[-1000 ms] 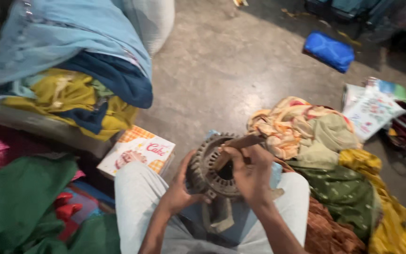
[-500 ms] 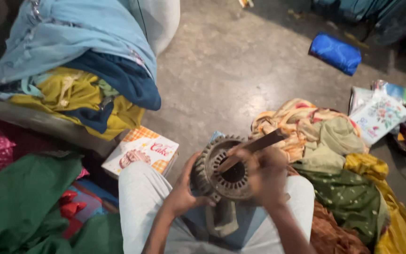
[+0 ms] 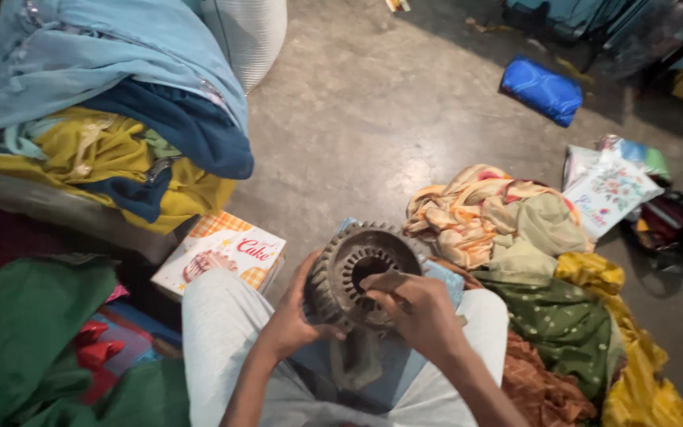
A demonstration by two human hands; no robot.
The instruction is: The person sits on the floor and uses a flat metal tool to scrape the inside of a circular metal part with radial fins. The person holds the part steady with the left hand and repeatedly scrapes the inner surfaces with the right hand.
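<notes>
Far left: a heap of clothes (image 3: 104,103), pale blue over navy and yellow, with green cloth (image 3: 17,332) lower down. Just right of that, a flat printed box (image 3: 223,257) on the concrete floor (image 3: 357,119).

At centre, over the lap: left hand (image 3: 290,320) cupped around the outer rim of a round metal stator core (image 3: 357,277), fingers wrapped against its ribbed side and clamped on it. Right hand (image 3: 416,308) laid over the front face, fingertips curled at the edge of the bore; impossible to tell whether anything is pinched between them. Core held on edge, tilted, bore turned up toward the camera, resting above a blue cloth (image 3: 444,281) spread across the knees.

Likely trouble: a heavy, greasy-looking piece gripped mainly from one side, so a slip off the lap onto the floor seems possible; slotted inner teeth close to the right fingertips, so a scrape or a pinch if the core rolls.

Look of the core: dark grey-brown, dull, grimy, stacked ridges round the outside, evenly spaced slots round the hollow middle.

Further right: a pile of patterned fabrics (image 3: 515,221), then a blue bundle (image 3: 543,87) well apart on the floor.
</notes>
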